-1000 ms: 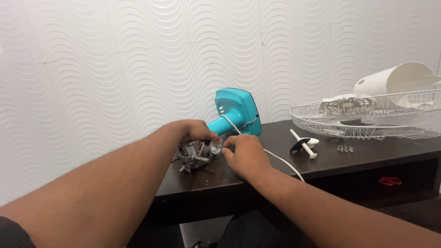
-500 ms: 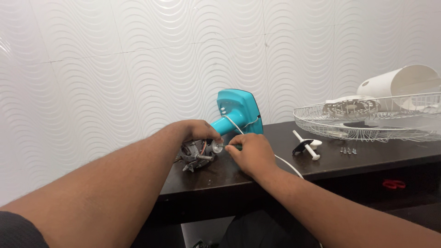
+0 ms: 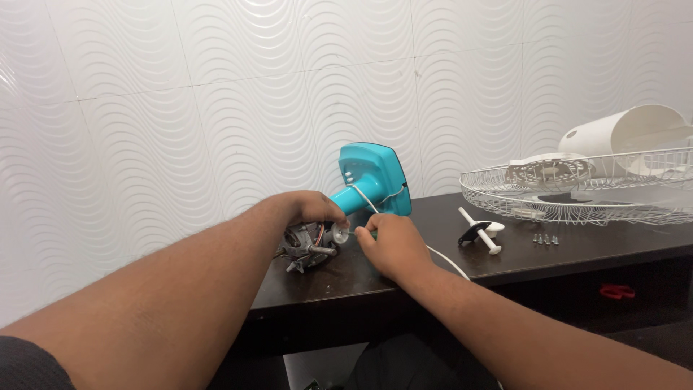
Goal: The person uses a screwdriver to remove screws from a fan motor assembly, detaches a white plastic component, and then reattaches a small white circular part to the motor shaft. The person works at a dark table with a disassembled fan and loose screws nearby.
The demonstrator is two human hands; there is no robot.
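A grey fan motor (image 3: 307,245) with copper windings lies on the dark table (image 3: 577,249). My left hand (image 3: 307,209) rests over its top and grips it. My right hand (image 3: 390,245) is closed on a thin tool whose tip points at a small white part (image 3: 339,233) on the motor's shaft. Behind both hands stands the turquoise fan base (image 3: 372,184), from which a white cord (image 3: 444,258) runs under my right wrist and off the table's front edge.
A white wire fan guard (image 3: 585,191) lies at the right with a white housing (image 3: 628,133) behind it. A black and white knob piece (image 3: 480,231) and several small screws (image 3: 545,238) lie in front. A red object (image 3: 616,291) sits on the lower shelf.
My hands have stayed on the motor. My right hand has shifted slightly at the shaft end, and the view has drifted a little to the left.
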